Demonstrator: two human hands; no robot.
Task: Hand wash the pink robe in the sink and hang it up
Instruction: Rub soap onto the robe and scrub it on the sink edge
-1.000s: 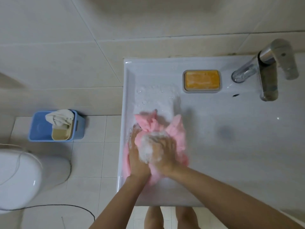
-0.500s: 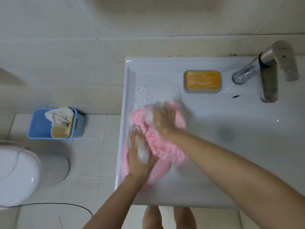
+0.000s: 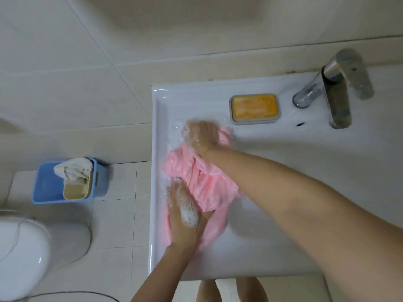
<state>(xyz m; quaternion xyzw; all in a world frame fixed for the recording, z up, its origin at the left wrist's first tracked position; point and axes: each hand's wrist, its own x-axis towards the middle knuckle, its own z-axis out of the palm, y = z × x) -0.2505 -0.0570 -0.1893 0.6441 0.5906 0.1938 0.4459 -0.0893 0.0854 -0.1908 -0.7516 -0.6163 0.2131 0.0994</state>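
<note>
The wet pink robe (image 3: 202,182) lies stretched along the left side of the white sink (image 3: 283,203). My right hand (image 3: 202,136) grips a bunch of the robe at its far end, near the soap dish. My left hand (image 3: 185,212), covered in white suds, presses flat on the near part of the robe against the sink's left slope. Foam clings to the cloth between both hands.
An orange soap bar in a grey dish (image 3: 254,107) sits on the sink's back ledge, beside the chrome faucet (image 3: 335,92). On the tiled floor to the left stand a blue bin (image 3: 50,184) with a cloth and a white toilet (image 3: 28,253).
My right hand has pushed the bunched robe away from me toward the soap dish, stretching the cloth out. My left hand stayed pressing the near end.
</note>
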